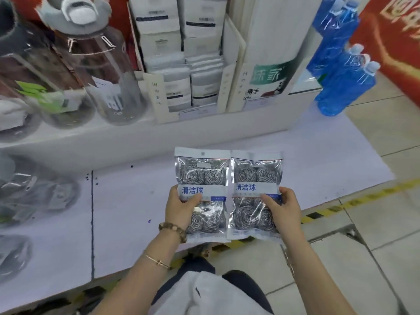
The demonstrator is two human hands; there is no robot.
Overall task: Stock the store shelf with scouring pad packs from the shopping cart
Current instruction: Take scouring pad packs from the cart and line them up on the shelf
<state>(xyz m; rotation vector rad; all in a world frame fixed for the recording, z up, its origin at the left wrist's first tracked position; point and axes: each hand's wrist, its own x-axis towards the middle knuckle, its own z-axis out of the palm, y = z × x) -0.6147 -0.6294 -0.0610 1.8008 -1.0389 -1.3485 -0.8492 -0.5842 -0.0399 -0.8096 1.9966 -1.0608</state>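
The person's two bare arms are reaching forward, just above the front edge of the low white shelf (127, 212). The left wrist is wearing a bead bracelet (173, 230).

The left hand (179, 205) is gripping one scouring pad pack (202, 176) by its left side. Its thumb is pressing on the front label. The other fingers are hiding behind the pack.

The right hand (284, 208) is gripping a second pack (256, 173) by its right side the same way, thumb on front.

Both packs are being held up side by side over the shelf's front right part, their inner edges meeting. Shiny steel balls are showing through the clear plastic.

On the raised step behind the shelf, clear jugs (109, 71) are standing at the left and boxes of folded cloths (188, 64) in the middle. Blue bottles (341, 71) are leaning past the shelf's right end.
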